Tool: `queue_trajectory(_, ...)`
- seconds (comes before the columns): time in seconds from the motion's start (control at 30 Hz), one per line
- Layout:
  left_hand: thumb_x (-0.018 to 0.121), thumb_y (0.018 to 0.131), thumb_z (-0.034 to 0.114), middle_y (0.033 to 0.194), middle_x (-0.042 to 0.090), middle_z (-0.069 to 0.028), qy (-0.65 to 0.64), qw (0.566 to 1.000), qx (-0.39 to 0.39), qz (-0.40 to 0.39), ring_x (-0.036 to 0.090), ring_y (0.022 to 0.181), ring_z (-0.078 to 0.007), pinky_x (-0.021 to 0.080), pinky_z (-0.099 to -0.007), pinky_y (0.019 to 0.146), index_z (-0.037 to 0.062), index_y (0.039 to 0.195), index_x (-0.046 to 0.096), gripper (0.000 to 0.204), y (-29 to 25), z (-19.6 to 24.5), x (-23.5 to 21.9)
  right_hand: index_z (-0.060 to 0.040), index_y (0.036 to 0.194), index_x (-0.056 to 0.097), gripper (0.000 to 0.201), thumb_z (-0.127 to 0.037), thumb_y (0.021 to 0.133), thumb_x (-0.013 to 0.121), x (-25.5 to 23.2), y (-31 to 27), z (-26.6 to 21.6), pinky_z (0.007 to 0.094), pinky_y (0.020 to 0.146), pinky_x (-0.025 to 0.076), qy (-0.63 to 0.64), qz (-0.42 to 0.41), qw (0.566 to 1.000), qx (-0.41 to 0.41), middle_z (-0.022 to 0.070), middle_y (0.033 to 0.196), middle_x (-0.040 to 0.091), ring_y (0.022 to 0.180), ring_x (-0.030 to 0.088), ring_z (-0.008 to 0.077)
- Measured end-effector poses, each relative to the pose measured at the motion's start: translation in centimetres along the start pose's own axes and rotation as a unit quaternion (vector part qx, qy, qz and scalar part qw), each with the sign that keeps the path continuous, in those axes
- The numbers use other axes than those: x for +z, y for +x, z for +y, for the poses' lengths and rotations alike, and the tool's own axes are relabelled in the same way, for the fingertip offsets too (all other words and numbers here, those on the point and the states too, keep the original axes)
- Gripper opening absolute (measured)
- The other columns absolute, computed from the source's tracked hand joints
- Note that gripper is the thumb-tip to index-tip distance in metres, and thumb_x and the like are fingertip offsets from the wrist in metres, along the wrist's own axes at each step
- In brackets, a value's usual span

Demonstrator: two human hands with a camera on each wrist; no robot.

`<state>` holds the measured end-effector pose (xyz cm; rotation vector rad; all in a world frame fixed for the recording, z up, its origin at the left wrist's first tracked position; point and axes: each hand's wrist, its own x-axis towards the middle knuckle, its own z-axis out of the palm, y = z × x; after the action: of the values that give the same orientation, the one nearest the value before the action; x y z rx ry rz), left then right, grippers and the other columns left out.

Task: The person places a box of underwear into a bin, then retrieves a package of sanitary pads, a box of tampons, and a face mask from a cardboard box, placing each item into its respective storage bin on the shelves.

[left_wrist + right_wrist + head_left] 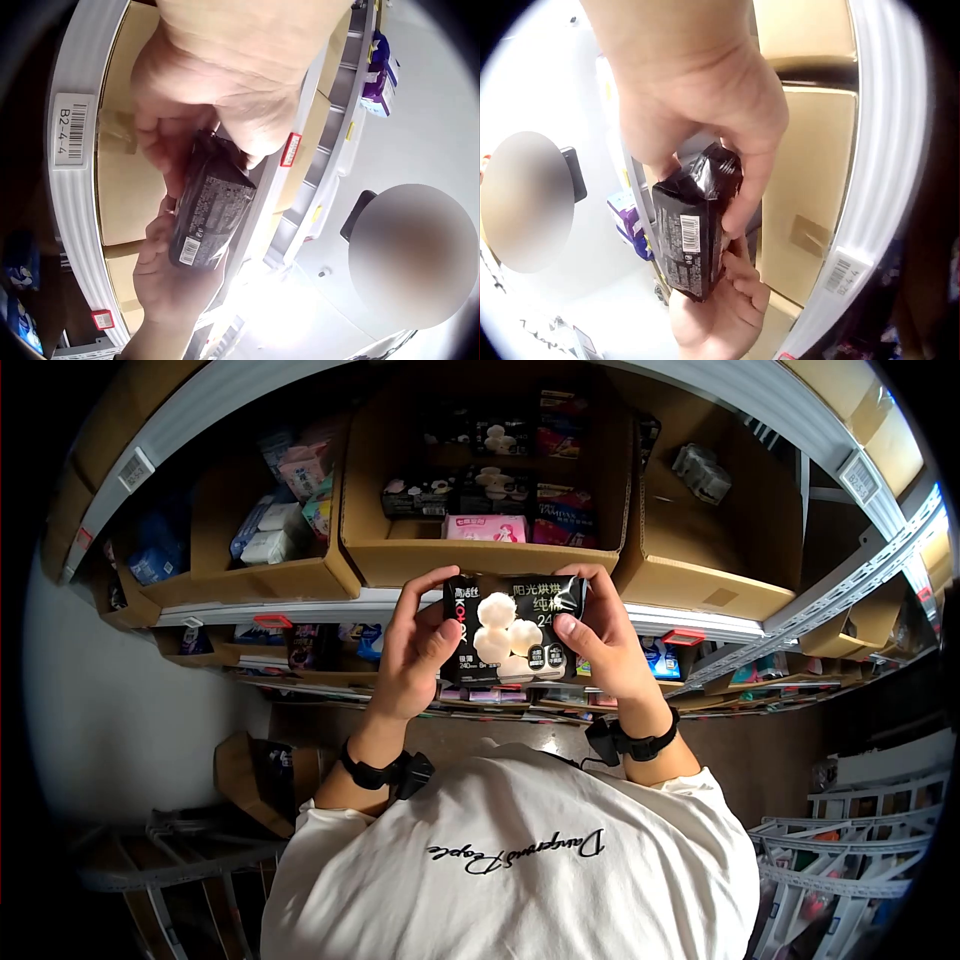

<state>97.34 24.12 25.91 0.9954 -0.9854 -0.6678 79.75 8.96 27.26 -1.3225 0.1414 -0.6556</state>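
A black pack of sanitary pads [505, 630] with white cotton flowers printed on its front is held up level before the shelf in the head view. My left hand [415, 645] grips one end, thumb on the front face and fingers behind. At the other end my right hand [608, 640] holds it the same way. The left wrist view shows the pack's barcoded side [214, 210] between the left hand [217, 97] and the right. In the right wrist view, the right hand [705, 120] pinches the crimped end of the pack [690, 240].
Behind the hands, a large cardboard box [400, 545] holds several black packs, a pink pack [485, 528] and dark blue boxes [563, 515]. Another carton [705, 580] with a clear-wrapped item stands right, and one with mixed packs [275, 540] left. A metal shelf edge [350, 607] runs below.
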Motion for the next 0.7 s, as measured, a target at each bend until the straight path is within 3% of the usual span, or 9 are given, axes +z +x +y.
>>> queue_trajectory(0.13, 0.065, 0.097, 0.022, 0.1, 0.064, -0.0012, -0.005, 0.999, -0.017, -0.03, 0.048, 0.084, -0.004, 0.038, -0.0188, 0.078, 0.0025, 0.142, 0.038, 0.056, 0.7, 0.3, -0.2, -0.0005, 0.125, 0.041, 0.043, -0.009, 0.092, 0.068, -0.3, 0.3, -0.8, 0.0261, 0.083, 0.05, -0.008, 0.004, 1.0, 0.002, 0.0059, 0.112, 0.052, 0.098, 0.055, 0.0099)
queue_trajectory(0.27, 0.065, 0.096, 0.022, 0.11, 0.062, -0.0049, 0.011, 0.996, -0.021, -0.087, 0.054, 0.094, -0.0075, 0.042, -0.0219, 0.088, 0.0023, 0.143, 0.037, 0.058, 1.5, 0.8, -0.2, -0.0011, 0.116, 0.048, 0.053, -0.017, 0.08, 0.083, -1.9, 0.8, -3.7, 0.0302, 0.081, 0.053, -0.212, -0.051, 0.976, -0.003, 0.011, 0.114, 0.06, 0.098, 0.062, 0.0178)
queue_trajectory(0.33, 0.066, 0.096, 0.022, 0.115, 0.061, -0.0073, 0.013, 0.992, -0.014, -0.122, 0.056, 0.102, -0.01, 0.044, -0.0249, 0.093, 0.0022, 0.143, 0.036, 0.06, 2.1, 1.5, 0.5, -0.0007, 0.12, 0.048, 0.061, -0.021, 0.077, 0.086, -2.3, 1.6, -7.1, 0.0327, 0.083, 0.053, -0.335, -0.132, 0.932, -0.035, 0.0138, 0.114, 0.063, 0.103, 0.064, 0.0214)
queue_trajectory(0.37, 0.067, 0.096, 0.023, 0.12, 0.06, -0.0096, 0.012, 0.988, 0.0, -0.151, 0.058, 0.108, -0.0128, 0.046, -0.028, 0.095, 0.0027, 0.144, 0.035, 0.061, 2.7, 1.8, 0.6, -0.0015, 0.127, 0.047, 0.073, -0.024, 0.072, 0.089, -1.9, 2.1, -8.5, 0.0353, 0.084, 0.054, -0.392, -0.148, 0.905, -0.074, 0.0176, 0.111, 0.065, 0.103, 0.067, 0.0272)
queue_trajectory(0.4, 0.07, 0.094, 0.025, 0.122, 0.059, -0.0103, 0.033, 0.984, 0.022, -0.172, 0.061, 0.108, -0.0151, 0.048, -0.0308, 0.096, 0.0028, 0.144, 0.037, 0.064, 3.5, 2.0, 0.5, -0.0035, 0.133, 0.045, 0.079, -0.026, 0.071, 0.089, -1.0, 2.3, -11.0, 0.0385, 0.086, 0.054, -0.48, -0.157, 0.862, -0.039, 0.0214, 0.111, 0.066, 0.102, 0.067, 0.0345)
queue_trajectory(0.43, 0.071, 0.093, 0.025, 0.122, 0.06, -0.0108, 0.1, 0.975, 0.073, -0.182, 0.062, 0.107, -0.0163, 0.049, -0.0316, 0.095, 0.0025, 0.143, 0.038, 0.064, 4.4, 2.4, 0.5, -0.0044, 0.134, 0.045, 0.08, -0.026, 0.07, 0.088, -0.6, 2.9, -12.5, 0.0395, 0.087, 0.054, -0.536, -0.176, 0.823, -0.064, 0.0224, 0.113, 0.066, 0.101, 0.067, 0.0369)
queue_trajectory(0.53, 0.073, 0.09, 0.026, 0.131, 0.059, -0.0146, 0.336, 0.89, 0.249, -0.184, 0.067, 0.107, -0.0272, 0.053, -0.0355, 0.092, 0.0068, 0.144, 0.041, 0.066, 8.6, 4.1, -0.6, -0.004, 0.134, 0.05, 0.074, -0.02, 0.07, 0.085, -0.4, 5.2, -15.1, 0.0437, 0.088, 0.054, -0.653, -0.2, 0.716, -0.143, 0.0209, 0.117, 0.063, 0.103, 0.064, 0.0395)
queue_trajectory(0.63, 0.069, 0.091, 0.027, 0.138, 0.055, -0.015, 0.449, 0.856, 0.207, -0.153, 0.062, 0.115, -0.0334, 0.051, -0.0401, 0.097, 0.0102, 0.143, 0.044, 0.06, 12.6, 4.8, -2.6, -0.0033, 0.132, 0.052, 0.064, -0.016, 0.076, 0.08, 0.7, 7.5, -16.8, 0.0442, 0.089, 0.053, -0.753, -0.191, 0.61, -0.155, 0.0188, 0.121, 0.059, 0.107, 0.062, 0.0374)
queue_trajectory(0.7, 0.066, 0.091, 0.034, 0.142, 0.051, -0.015, 0.658, 0.722, 0.166, -0.132, 0.053, 0.126, -0.0363, 0.045, -0.0437, 0.104, 0.0117, 0.141, 0.048, 0.057, 14.6, 3.4, -4.4, -0.0028, 0.132, 0.052, 0.064, -0.018, 0.076, 0.079, 0.8, 9.5, -15.6, 0.045, 0.089, 0.052, -0.779, -0.171, 0.579, -0.17, 0.019, 0.12, 0.059, 0.107, 0.062, 0.0373)
